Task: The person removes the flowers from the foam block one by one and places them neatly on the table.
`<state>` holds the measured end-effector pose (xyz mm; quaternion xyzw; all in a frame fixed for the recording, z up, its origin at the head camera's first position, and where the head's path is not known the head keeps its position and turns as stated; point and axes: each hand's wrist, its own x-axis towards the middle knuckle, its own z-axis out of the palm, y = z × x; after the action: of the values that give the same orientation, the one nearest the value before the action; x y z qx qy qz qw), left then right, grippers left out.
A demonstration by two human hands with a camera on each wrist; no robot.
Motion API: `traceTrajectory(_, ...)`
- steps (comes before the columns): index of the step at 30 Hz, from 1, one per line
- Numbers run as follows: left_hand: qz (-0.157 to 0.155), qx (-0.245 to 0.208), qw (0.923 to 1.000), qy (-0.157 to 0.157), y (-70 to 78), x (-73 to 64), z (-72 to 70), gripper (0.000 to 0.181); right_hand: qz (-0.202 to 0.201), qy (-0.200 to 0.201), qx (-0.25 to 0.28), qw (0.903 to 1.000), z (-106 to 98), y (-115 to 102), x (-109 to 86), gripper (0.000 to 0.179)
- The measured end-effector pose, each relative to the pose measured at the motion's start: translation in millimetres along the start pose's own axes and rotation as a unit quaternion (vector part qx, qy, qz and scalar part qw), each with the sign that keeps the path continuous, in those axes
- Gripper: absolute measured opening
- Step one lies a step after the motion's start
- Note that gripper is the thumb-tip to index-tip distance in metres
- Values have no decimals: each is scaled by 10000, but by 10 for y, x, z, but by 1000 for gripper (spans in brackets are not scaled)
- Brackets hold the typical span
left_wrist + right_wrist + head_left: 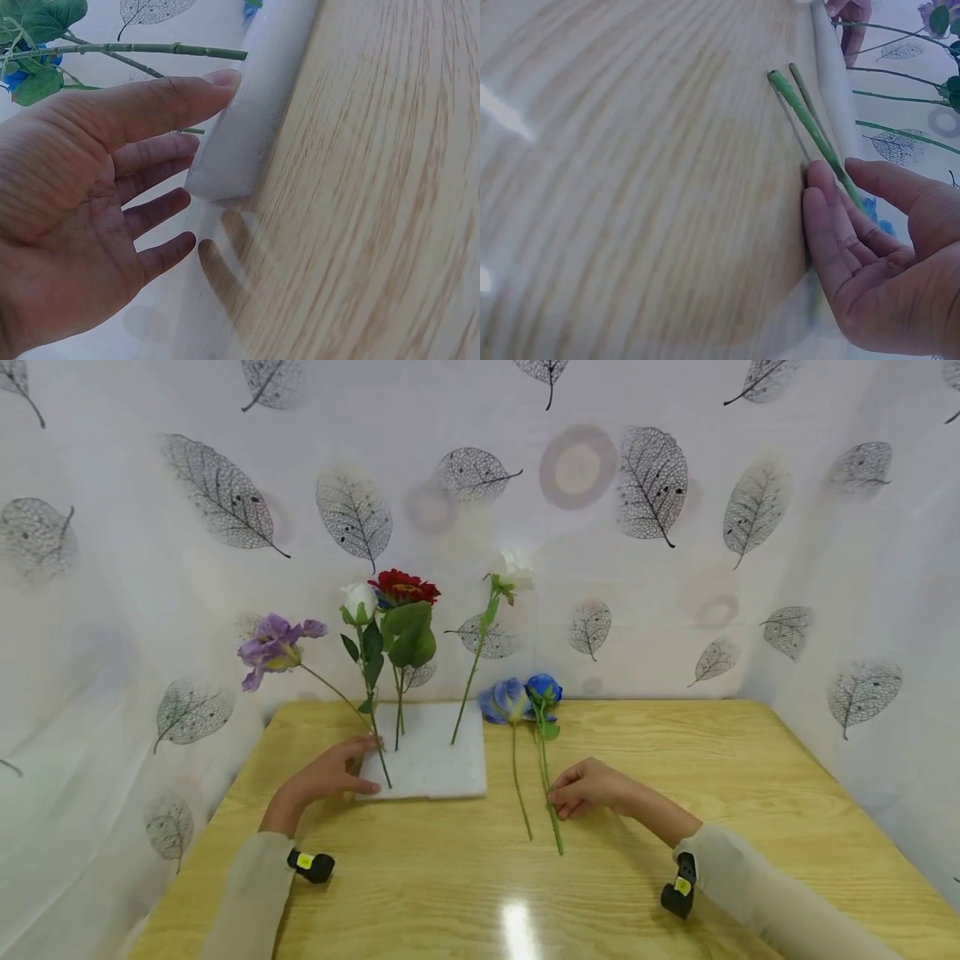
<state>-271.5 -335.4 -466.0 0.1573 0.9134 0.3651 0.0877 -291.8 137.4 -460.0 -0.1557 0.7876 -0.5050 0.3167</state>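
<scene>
Brace the white rectangular foam slab [438, 764] with the spread left hand [330, 771]; the right hand [588, 785] pinches the deep-blue, green-stemmed flower [545, 687] right of it at the wood-grained worktop [420, 877], best held low.

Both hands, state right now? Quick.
Left hand: open, thumb touching the white foam board at its edge.
Right hand: closed, pinching the green flower stem between thumb and fingers.

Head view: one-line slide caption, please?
Left hand touching a white foam board planted with flowers, right hand holding a blue rose by its stem.
</scene>
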Motion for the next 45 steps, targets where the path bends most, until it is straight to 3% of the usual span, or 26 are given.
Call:
traceTrajectory(10, 49, 13, 10000, -7, -28, 19, 5, 88, -61, 256, -221, 9994, -190, -181, 7, 30)
traceTrajectory(17, 168, -44, 9998, 23, -4, 15, -17, 89, -369, 661, 189, 9970, -245, -368, 159, 37)
traceTrajectory(22, 96, -127, 9999, -10, 12, 7, -34, 91, -667, 891, 571, 9921, -188, -508, 339, 37)
traceTrajectory(31, -22, -88, 9999, -72, 16, 18, -18, 90, -1060, 843, 1233, 9831, -4, -704, 651, 44)
traceTrajectory(45, -4, -50, 10000, -55, -22, 34, -11, 87, -1229, 873, 2335, 9606, 198, -958, 1003, 46)
